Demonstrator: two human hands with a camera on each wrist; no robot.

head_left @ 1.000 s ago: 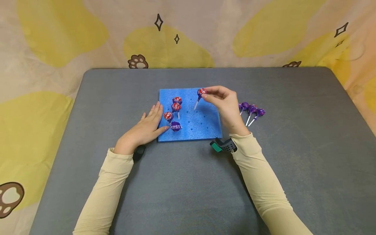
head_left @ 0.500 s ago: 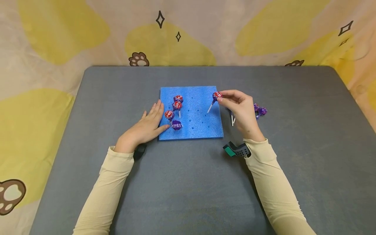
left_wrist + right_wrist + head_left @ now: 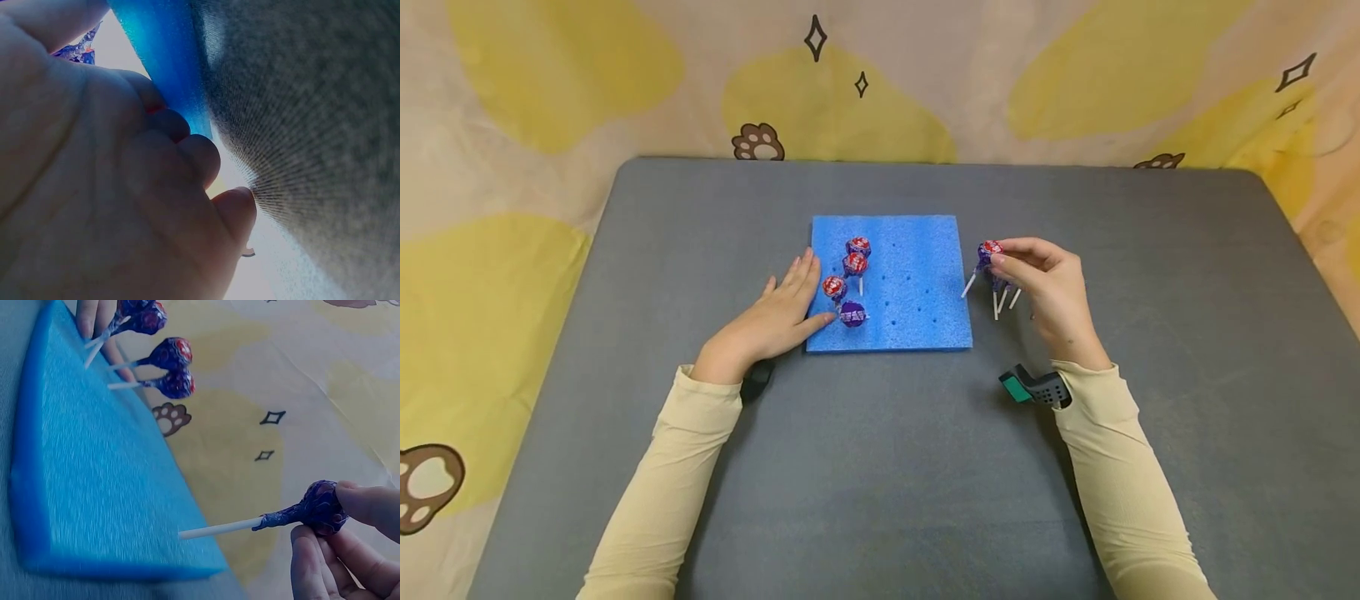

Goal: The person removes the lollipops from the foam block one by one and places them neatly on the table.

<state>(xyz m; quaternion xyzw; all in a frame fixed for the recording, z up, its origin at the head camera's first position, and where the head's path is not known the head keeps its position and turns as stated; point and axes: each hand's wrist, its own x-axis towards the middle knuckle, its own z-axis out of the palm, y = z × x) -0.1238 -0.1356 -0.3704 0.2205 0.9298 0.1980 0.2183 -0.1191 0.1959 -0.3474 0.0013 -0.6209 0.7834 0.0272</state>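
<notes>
A blue foam board (image 3: 917, 250) dotted with small holes lies on the grey table. Several wrapped lollipops stand in its left part, among them a purple one (image 3: 852, 314) and a red-topped one (image 3: 855, 264). My left hand (image 3: 767, 321) lies with extended fingers against the board's left edge, thumb near the purple lollipop. Between thumb and fingers my right hand (image 3: 1045, 287) pinches a lollipop (image 3: 322, 509) by its wrapped head. Its white stick points down and left, just off the board's right edge. Behind that hand lie loose lollipops (image 3: 997, 302), their heads mostly hidden.
The grey table (image 3: 880, 467) stretches around the board on all sides. Behind it hangs a cream and yellow cloth (image 3: 925, 75) with paw prints. A dark band with a green patch (image 3: 1017, 389) sits on my right wrist.
My right hand has moved right with the lollipop, from above the board to beyond its right edge, in front of the loose lollipops. My left hand has stayed against the board.
</notes>
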